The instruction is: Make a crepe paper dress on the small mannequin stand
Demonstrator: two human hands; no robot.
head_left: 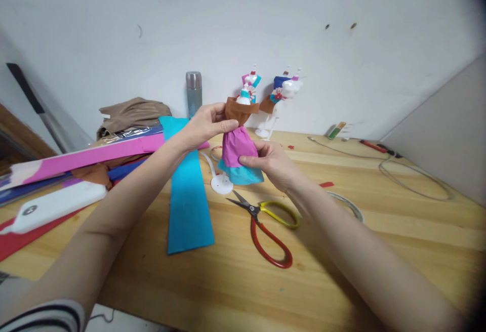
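Between my hands, above the table, a small white mannequin [244, 100] wears a dress of crepe-like material. Its top is brown [239, 114], and the gathered pink skirt [237, 147] ends in a turquoise hem [243, 174]. My left hand [210, 122] pinches the brown top at the waist. With thumb and fingers, my right hand [268, 162] grips the skirt's right side. Just below, a round white base [221, 184] touches the table. Open-bladed scissors [253, 210] with one yellow and one red handle lie nearer me. Left of them is a turquoise strip [190, 210].
Behind stand other small dressed mannequins [291, 86] and a grey flask [194, 94]. Pink [94, 157] and other coloured sheets are piled at left, beside a white glue-gun-like or bottle-shaped object [56, 209]. A cable [410, 182] lies at right.
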